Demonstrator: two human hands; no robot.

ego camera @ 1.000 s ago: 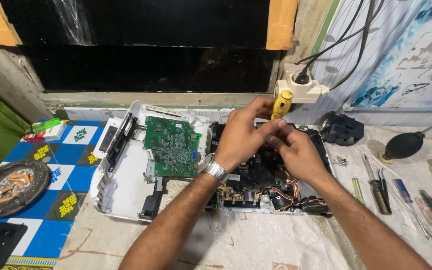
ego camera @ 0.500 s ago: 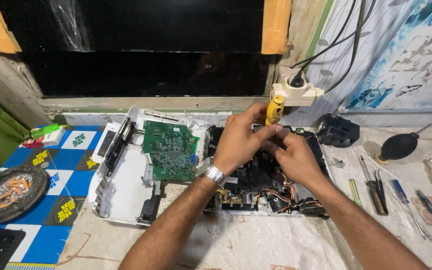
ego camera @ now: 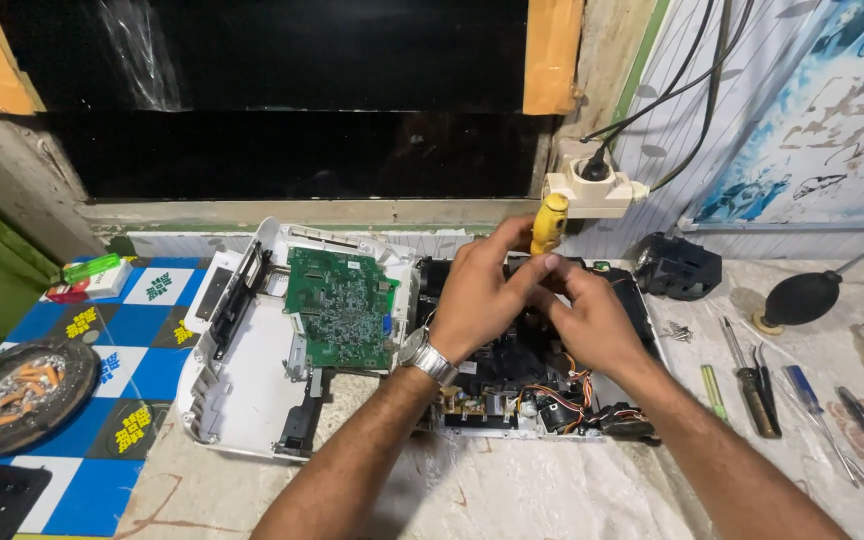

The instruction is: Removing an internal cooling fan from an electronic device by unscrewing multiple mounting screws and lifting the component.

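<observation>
Step in hand: both hands are working a yellow-handled screwdriver (ego camera: 550, 224) down into the far part of the opened black electronics chassis (ego camera: 527, 370), looks like a screw is getting driven or backed out.
Doing it well: I'd be keeping the shaft dead upright over the screw head and pressing down while turning, so the tip isn't slipping off into the coloured wire bundle (ego camera: 562, 392) near the front edge.
Left hand (ego camera: 480, 295): it's reaching in from the near side, wrist with a metal watch (ego camera: 426, 357) hovering over the chassis, fingers curling closed around the screwdriver just under the yellow handle.
Right hand (ego camera: 592, 318): it's lying palm-down over the chassis, fingertips pressing in against the left hand's fingers; can't tell whether it's actually pinching the shaft or only steadying it.
Where the tool is: sticking up at the far edge of the chassis, right in front of the white wall socket (ego camera: 592, 182).
Nearby: the green circuit board (ego camera: 340, 305) is sitting in the white plastic housing shell (ego camera: 242, 390) to the left; spare screwdrivers and tweezers (ego camera: 752, 375) are lying on the surface (ego camera: 512, 495) to the right.
</observation>
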